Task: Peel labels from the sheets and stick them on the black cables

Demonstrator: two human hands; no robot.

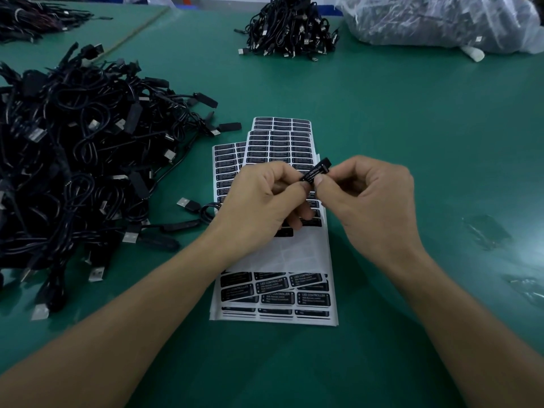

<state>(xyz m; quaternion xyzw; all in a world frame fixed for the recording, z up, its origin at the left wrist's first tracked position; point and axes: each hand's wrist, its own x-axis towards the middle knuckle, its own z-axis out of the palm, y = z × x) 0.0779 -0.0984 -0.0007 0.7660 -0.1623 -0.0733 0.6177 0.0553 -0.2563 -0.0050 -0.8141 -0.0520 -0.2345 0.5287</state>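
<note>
Both my hands meet above the label sheets (275,293), which lie fanned on the green table. My left hand (259,201) and my right hand (371,198) pinch the small black controller block of a cable (316,169) between thumb and fingers. A black label with white "LED CONTROLLER" print lies along the block's upper face. The cable's cord loops down to the left behind my left hand, ending in a USB plug (188,204) on the table. The top sheet shows a bare white patch where labels have been peeled off.
A big heap of black cables (88,160) fills the left side of the green table (412,128). A smaller bundle of cables (290,28) lies at the back centre. A clear plastic bag of cables (435,22) sits at the back right.
</note>
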